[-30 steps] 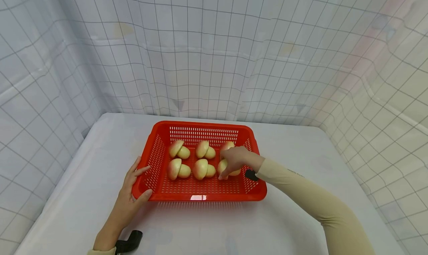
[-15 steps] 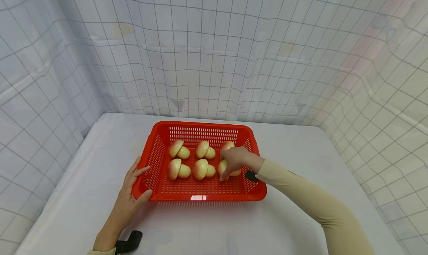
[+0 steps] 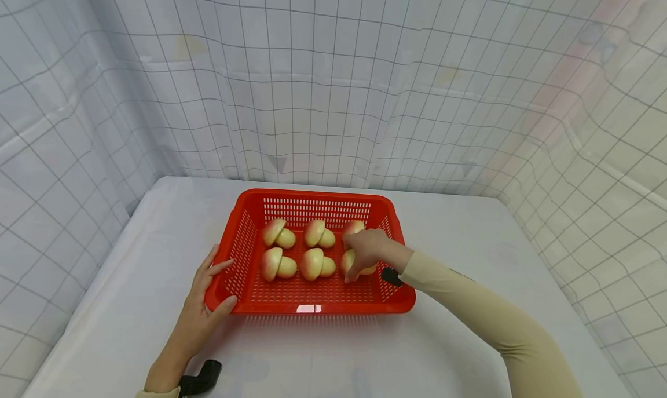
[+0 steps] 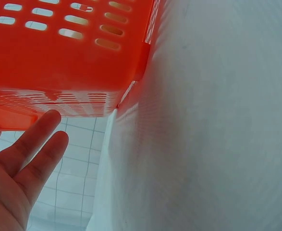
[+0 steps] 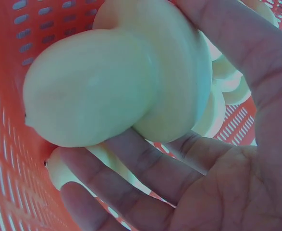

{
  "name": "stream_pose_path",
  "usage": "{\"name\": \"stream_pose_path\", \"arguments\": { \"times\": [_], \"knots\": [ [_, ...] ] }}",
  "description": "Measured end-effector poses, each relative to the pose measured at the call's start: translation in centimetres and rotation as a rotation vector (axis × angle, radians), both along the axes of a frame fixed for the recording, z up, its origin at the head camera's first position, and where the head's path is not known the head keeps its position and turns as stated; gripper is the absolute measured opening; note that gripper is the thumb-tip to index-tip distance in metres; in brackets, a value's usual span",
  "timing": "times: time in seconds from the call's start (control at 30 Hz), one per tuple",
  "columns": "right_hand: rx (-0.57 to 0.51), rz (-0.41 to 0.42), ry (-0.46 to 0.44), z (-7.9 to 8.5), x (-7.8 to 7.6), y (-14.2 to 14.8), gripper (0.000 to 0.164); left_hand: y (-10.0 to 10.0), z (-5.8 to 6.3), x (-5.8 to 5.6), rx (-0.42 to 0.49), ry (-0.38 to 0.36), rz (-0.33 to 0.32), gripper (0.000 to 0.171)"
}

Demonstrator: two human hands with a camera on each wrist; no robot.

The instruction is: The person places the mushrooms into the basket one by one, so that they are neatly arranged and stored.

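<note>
My right hand (image 3: pixel 367 248) reaches into a red plastic basket (image 3: pixel 312 306) and grips the front right mushroom (image 3: pixel 348 260), thumb on one side and fingers on the other. In the right wrist view this mushroom (image 5: pixel 90 89) shows a pale rounded stem and wide cap, with fingers (image 5: pixel 141 159) against its underside. My left hand (image 3: pixel 200 296) rests at the basket's left front corner, index finger and thumb over the rim. In the left wrist view two straight fingers (image 4: pixel 44 163) stick out beside the basket's outer wall (image 4: pixel 59 62).
Two rows of yellow mushrooms with reddish caps lie in the basket, among them a back left mushroom (image 3: pixel 278 233) and a front middle mushroom (image 3: pixel 316 264). The back right mushroom (image 3: pixel 354 226) is partly behind my right hand. A white-covered table (image 3: pixel 458 241) meets grid-patterned curtains (image 3: pixel 333 85).
My right hand has barely moved; its thumb and the front right mushroom have shifted slightly to the right. My left hand stays where it was.
</note>
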State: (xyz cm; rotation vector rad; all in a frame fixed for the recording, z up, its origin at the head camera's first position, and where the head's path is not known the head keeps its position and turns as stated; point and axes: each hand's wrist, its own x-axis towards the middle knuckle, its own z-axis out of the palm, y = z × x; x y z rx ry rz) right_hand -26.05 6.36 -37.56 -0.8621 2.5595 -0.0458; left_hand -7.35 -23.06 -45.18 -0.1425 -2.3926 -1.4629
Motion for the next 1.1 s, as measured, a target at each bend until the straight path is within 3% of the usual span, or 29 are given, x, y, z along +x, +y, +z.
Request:
{"name": "stream_pose_path", "arguments": {
  "times": [0.77,1.1],
  "knots": [
    [-0.012,0.0,-0.014,0.23,0.07,0.23,0.051,0.05,0.16,0.01,0.002,0.016,-0.005,0.065],
    [-0.039,-0.042,-0.053,0.31,0.19,0.34,0.051,0.05,0.24,0.0,0.002,0.021,-0.003,0.064]
  ]
}}
